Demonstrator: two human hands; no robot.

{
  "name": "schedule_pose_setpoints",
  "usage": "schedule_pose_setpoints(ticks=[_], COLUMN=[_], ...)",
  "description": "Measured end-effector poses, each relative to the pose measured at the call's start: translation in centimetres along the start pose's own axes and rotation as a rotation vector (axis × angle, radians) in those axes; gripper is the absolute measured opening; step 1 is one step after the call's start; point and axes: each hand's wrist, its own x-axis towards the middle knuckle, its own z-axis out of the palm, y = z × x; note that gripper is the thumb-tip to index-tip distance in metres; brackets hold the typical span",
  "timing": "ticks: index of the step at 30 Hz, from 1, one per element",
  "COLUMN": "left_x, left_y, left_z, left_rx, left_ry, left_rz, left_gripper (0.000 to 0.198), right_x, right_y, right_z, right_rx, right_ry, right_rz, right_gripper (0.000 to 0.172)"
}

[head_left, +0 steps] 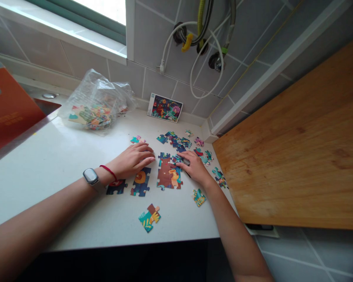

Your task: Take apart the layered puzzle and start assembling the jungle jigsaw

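Observation:
My left hand (135, 159) lies palm down on the white counter, fingers spread a little, above the joined lion pieces (140, 182) and partly over a dark blue and red piece (117, 188). Nothing shows in it. My right hand (191, 164) has its thumb and fingers closed on a small blue puzzle piece (177, 158) at the upper right edge of the joined brown bear section (166, 174). Part of that piece is hidden by the fingers. Loose pieces (181, 142) lie beyond the right hand. Nearer the front edge are a green and yellow piece (149, 217) and another piece (199, 197).
A clear plastic bag (97, 105) of pieces sits at the back left, beside an orange box (11, 105). A picture card (165, 107) leans on the tiled wall. A wooden panel (297, 149) borders the counter's right side. Hoses and a white cable (191, 78) hang above.

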Motion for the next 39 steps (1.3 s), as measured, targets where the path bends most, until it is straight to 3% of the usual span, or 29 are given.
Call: schedule_pose_setpoints(ticks=[8, 16, 26, 33, 39], left_x=[0.0, -0.2, -0.5, -0.4, -0.4], left_y=[0.0, -0.1, 1.3, 1.4, 1.3], left_z=[0.1, 0.2, 0.8, 0.8, 1.0], left_rx=[-0.006, 0.01, -0.01, 0.003, 0.011], left_ry=[0.0, -0.021, -0.242, -0.249, -0.222], left_rz=[0.002, 0.019, 0.061, 0.063, 0.099], left_gripper=[0.048, 0.047, 0.049, 0.048, 0.045], right_x=[0.1, -0.1, 0.3, 0.2, 0.2], right_y=[1.0, 0.2, 0.2, 0.2, 0.2], right_z=[-0.3, -0.6, 0.2, 0.6, 0.3], right_rx=[0.08, 0.046, 0.108, 0.05, 0.076], right_ry=[0.069, -0.032, -0.03, -0.029, 0.023], right_rz=[0.038, -0.009, -0.086, -0.068, -0.053], right_gripper=[0.038, 0.044, 0.031, 0.021, 0.031])
